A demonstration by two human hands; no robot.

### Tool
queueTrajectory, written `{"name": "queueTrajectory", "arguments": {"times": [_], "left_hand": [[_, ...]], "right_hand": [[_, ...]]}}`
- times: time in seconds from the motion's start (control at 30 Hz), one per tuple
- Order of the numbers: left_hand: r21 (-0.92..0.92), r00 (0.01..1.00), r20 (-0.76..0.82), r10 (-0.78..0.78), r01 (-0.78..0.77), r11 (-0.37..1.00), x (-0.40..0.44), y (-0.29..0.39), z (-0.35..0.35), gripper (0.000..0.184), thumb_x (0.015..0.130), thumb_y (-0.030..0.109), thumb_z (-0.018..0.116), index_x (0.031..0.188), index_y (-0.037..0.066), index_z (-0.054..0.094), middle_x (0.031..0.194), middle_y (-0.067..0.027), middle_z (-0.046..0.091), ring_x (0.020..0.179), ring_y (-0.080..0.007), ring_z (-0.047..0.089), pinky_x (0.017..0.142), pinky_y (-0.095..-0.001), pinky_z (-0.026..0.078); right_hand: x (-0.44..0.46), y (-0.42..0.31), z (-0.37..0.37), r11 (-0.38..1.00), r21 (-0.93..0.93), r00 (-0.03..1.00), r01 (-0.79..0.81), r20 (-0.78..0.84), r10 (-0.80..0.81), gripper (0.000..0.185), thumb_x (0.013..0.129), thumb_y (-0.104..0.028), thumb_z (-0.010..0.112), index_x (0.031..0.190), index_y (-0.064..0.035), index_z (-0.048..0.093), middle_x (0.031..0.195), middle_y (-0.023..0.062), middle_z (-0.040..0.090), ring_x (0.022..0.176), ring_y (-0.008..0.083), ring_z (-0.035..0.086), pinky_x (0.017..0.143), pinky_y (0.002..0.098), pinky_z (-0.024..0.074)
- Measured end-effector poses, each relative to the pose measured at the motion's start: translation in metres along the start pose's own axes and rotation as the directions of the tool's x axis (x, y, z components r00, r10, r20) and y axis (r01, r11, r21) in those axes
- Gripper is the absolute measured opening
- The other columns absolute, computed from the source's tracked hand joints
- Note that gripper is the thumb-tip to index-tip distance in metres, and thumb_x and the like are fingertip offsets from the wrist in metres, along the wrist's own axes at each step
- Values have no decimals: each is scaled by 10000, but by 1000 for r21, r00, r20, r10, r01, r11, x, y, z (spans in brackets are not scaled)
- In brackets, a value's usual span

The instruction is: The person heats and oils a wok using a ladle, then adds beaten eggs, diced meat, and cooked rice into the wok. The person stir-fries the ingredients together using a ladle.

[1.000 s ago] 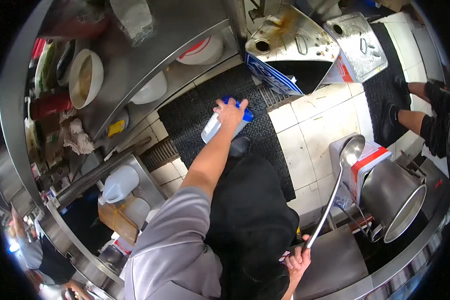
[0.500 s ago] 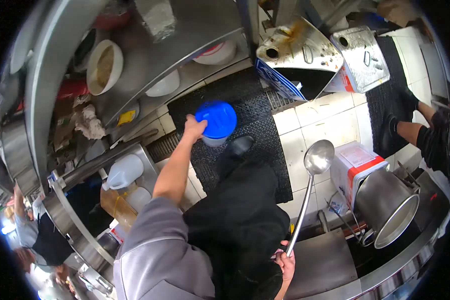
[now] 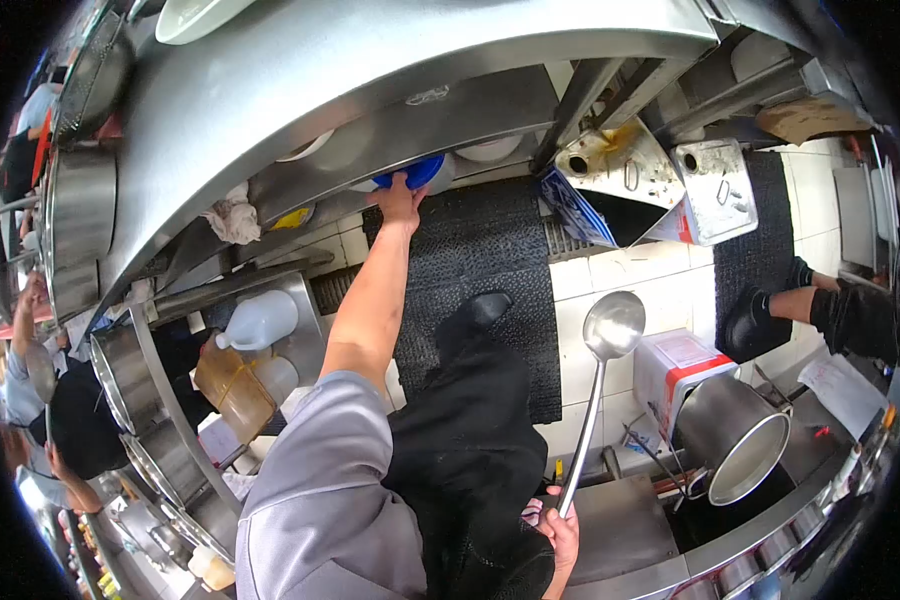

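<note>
My left hand (image 3: 400,204) reaches out along my stretched arm to the low shelf under the steel counter. Its fingers grip the edge of a tub with a blue lid (image 3: 422,172); much of the tub is hidden by the shelf edge and my hand. Pale bowls stand on either side of it. In my right hand (image 3: 560,538), low by my body, is the handle of a long metal ladle (image 3: 613,325). The round ladle bowl points away from me, above the tiled floor.
Two large metal tins (image 3: 625,170) stand beyond the black floor mat (image 3: 510,230). A white box with a red band (image 3: 670,375) and a steel pot (image 3: 735,435) are at right. Plastic jugs (image 3: 260,320) sit at left. Other people stand at both sides.
My left hand has carried the blue-lidded tub from above the mat to the low shelf. My view has shifted, showing more counter top. The ladle stays in my right hand.
</note>
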State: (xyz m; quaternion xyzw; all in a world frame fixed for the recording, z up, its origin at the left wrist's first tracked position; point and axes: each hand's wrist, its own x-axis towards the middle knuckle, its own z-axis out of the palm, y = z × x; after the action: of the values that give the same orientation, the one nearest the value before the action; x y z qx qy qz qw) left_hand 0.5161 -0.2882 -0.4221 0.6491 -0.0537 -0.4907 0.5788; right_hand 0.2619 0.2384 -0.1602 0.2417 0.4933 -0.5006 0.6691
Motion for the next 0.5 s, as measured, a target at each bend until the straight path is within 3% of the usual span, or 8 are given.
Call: {"name": "queueTrajectory", "arguments": {"times": [0.13,0.2,0.23,0.27,0.3,0.33,0.4,0.5], "left_hand": [[46,997,70,-36,33,998,-9,5,-7,662,882,237,687,1365,86,260,1035,-99,528,828,-199,573,686,-328,511],[380,991,115,70,-109,918,-6,-9,-42,653,865,184,697,1364,81,288,1054,-105,540,828,-223,575,760,-351,481],[365,923,275,270,-360,858,-6,-25,-72,551,845,118,692,1300,52,387,986,-106,583,848,-224,576,761,-353,464],[818,883,448,140,-468,335,-23,1,-97,389,838,58,668,1187,26,499,971,-88,618,822,-197,585,732,-350,479],[738,880,471,64,-433,517,-34,-2,-128,270,829,93,678,1073,5,600,1034,-147,649,986,-229,637,878,-357,505],[677,888,460,2,-353,646,-78,26,-139,215,821,81,681,1004,10,593,1020,-139,654,912,-194,653,801,-342,534],[736,852,515,-94,-383,559,-141,84,-162,154,809,33,683,919,20,575,858,-86,670,781,-162,659,700,-309,544],[843,854,414,-315,-229,486,-205,161,-171,117,825,11,644,916,24,573,715,-47,651,675,-168,659,642,-301,543]], "right_hand": [[-12,5,9,1000,21,998,9,-55,-8,417,874,-5,630,1265,-11,485,831,38,529,504,55,392,370,184,284],[-23,11,7,1000,-4,999,31,-39,-31,407,876,-3,624,1260,-12,490,836,43,539,505,55,397,367,185,285],[-31,12,11,999,-24,999,44,-30,-45,398,877,-2,619,1255,-12,495,841,48,550,505,55,402,365,185,285],[-41,13,13,997,-44,998,66,-20,-67,400,872,0,620,1252,-10,498,854,50,561,498,50,389,372,182,286],[-52,15,14,994,-64,996,87,-11,-88,401,867,3,620,1250,-8,502,867,53,572,490,46,375,379,178,287],[-65,18,-1,995,-73,996,69,68,-64,359,884,-21,611,1230,-14,516,902,63,603,653,82,497,604,230,394],[-88,13,24,945,-286,987,158,53,-149,505,835,-58,670,1297,5,475,1042,115,631,880,185,645,761,318,539],[-126,0,56,913,-344,975,220,94,-199,545,828,-82,688,1312,11,455,1043,125,640,887,197,654,773,328,541]]}}
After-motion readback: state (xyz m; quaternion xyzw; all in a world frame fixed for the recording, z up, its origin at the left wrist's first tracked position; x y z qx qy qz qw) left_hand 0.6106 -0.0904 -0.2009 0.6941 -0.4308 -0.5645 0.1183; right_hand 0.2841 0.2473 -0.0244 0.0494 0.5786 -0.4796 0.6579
